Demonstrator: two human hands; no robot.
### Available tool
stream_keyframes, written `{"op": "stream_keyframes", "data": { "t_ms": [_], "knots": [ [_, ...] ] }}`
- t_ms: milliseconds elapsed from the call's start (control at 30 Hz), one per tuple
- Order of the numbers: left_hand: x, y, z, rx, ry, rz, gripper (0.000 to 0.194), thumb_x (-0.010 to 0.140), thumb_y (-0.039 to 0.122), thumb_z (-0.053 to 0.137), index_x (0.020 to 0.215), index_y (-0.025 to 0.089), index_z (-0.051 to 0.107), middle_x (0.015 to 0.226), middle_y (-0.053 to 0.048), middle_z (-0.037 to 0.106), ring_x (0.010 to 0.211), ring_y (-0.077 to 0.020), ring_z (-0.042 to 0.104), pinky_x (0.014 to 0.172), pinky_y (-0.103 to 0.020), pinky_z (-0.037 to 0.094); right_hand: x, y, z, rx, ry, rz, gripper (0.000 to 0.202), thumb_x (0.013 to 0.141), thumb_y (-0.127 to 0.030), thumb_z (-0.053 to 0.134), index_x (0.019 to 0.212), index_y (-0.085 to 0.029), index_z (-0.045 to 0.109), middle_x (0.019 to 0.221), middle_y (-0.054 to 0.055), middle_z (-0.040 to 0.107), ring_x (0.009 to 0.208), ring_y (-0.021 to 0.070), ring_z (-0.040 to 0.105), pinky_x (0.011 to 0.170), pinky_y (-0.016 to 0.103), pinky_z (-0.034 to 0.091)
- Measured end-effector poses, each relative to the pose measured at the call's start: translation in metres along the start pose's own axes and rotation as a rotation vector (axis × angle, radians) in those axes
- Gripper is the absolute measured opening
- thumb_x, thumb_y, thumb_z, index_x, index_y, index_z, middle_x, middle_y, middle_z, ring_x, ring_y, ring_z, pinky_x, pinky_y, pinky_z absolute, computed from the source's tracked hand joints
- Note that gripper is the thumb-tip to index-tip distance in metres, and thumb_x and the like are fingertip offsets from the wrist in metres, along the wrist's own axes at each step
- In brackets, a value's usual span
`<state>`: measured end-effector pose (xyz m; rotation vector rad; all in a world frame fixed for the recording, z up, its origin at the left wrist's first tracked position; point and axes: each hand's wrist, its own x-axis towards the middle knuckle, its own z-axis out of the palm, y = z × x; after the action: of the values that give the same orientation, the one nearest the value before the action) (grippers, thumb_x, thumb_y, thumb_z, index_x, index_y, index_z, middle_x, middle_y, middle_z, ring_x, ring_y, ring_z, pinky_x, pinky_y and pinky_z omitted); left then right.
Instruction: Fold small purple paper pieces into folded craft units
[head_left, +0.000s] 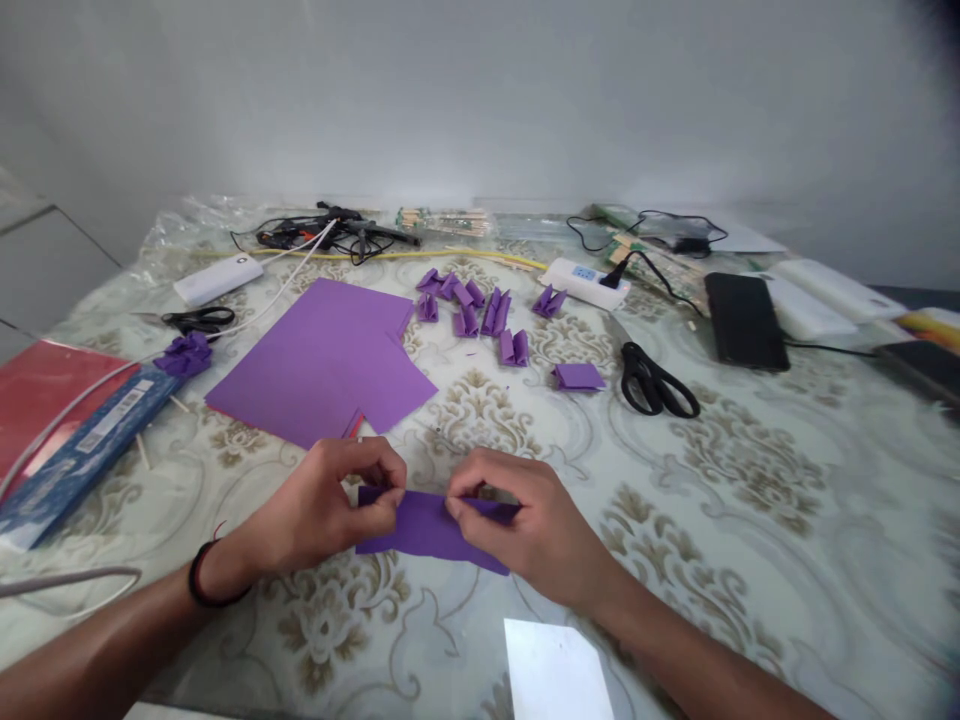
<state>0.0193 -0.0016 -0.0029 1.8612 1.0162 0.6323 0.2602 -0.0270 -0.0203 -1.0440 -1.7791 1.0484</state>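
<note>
Purple strip (427, 528) is lying crosswise on the patterned tablecloth (810, 620), near side of the table, between the two hands, its long edges running left to right. Left hand (326, 505) is pinching the far edge toward the left end, thumb and forefinger closing on the paper; right hand (532, 515) is pinching the same edge right of the middle, its palm side covering part of the right end. Whether that end is carrying a fold or a second layer is staying unclear, the hand hiding it. Handling estimate: the strip is looking like thin, matte paper, so it is probably weighing next to nothing, bending easily across its width and taking a crease under slight pressure. The surface is not looking slippery to the fingers, though the shiny tablecloth is possibly offering little grip underneath. Tearing is seeming a small risk, stray wrinkling a larger one. Best hold, in my judgement: the far edge, near both ends, thumbs lying flat on the near face, fingertips backing it from behind, tension staying light and even. Beyond the hands, purple sheets (322, 350) are lying far left; folded purple pieces (495, 312) are standing in a loose group far right of them, apparently holding their creases.
</note>
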Motion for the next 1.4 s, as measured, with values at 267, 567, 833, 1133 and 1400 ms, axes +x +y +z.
{"op": "stream_keyframes", "data": {
  "t_ms": [267, 567, 833, 1133, 1400],
  "knots": [
    [0.006, -0.001, -0.016, 0.09, 0.103, 0.014, 0.009, 0.084, 0.012, 0.063, 0.078, 0.018, 0.067, 0.072, 0.003, 0.069, 0.067, -0.0117, 0.062, 0.067, -0.022, 0.051, 0.006, 0.003, -0.011, -0.012, 0.034, 0.093, 0.013, 0.088, -0.017, 0.066, 0.076, -0.021, 0.068, 0.071, -0.002, 0.065, 0.067, 0.0147, 0.059, 0.064, 0.027, 0.045],
    [0.008, -0.004, -0.025, 0.148, 0.23, -0.016, 0.008, 0.09, 0.017, 0.062, 0.082, 0.018, 0.065, 0.077, 0.0, 0.072, 0.072, -0.0153, 0.069, 0.07, -0.025, 0.055, 0.005, 0.008, -0.009, -0.04, 0.037, 0.156, 0.012, 0.091, -0.019, 0.064, 0.078, -0.021, 0.065, 0.071, -0.002, 0.063, 0.067, 0.0151, 0.058, 0.064, 0.026, 0.045],
    [0.003, -0.01, -0.004, 0.226, 0.026, 0.121, 0.007, 0.097, 0.025, 0.072, 0.102, 0.021, 0.074, 0.092, -0.001, 0.079, 0.079, -0.0162, 0.07, 0.076, -0.027, 0.053, 0.002, 0.007, 0.001, -0.058, -0.032, 0.117, 0.013, 0.092, -0.015, 0.063, 0.08, -0.021, 0.065, 0.073, -0.002, 0.066, 0.068, 0.0146, 0.061, 0.065, 0.025, 0.046],
    [0.0, -0.014, 0.008, 0.205, -0.083, 0.097, 0.01, 0.1, 0.019, 0.065, 0.093, 0.019, 0.072, 0.083, 0.0, 0.074, 0.074, -0.0144, 0.067, 0.072, -0.024, 0.049, 0.0, 0.006, 0.006, -0.023, -0.066, 0.084, 0.011, 0.091, -0.014, 0.063, 0.085, -0.02, 0.068, 0.078, -0.001, 0.07, 0.071, 0.0141, 0.064, 0.067, 0.025, 0.049],
    [0.0, -0.006, 0.007, 0.199, -0.119, 0.141, 0.015, 0.103, 0.019, 0.06, 0.095, 0.019, 0.073, 0.081, 0.0, 0.074, 0.071, -0.0135, 0.065, 0.067, -0.023, 0.046, -0.001, 0.005, 0.007, -0.04, -0.064, 0.049, 0.013, 0.089, -0.012, 0.062, 0.083, -0.021, 0.069, 0.077, -0.001, 0.069, 0.07, 0.0145, 0.064, 0.067, 0.026, 0.048]
  ]
}}
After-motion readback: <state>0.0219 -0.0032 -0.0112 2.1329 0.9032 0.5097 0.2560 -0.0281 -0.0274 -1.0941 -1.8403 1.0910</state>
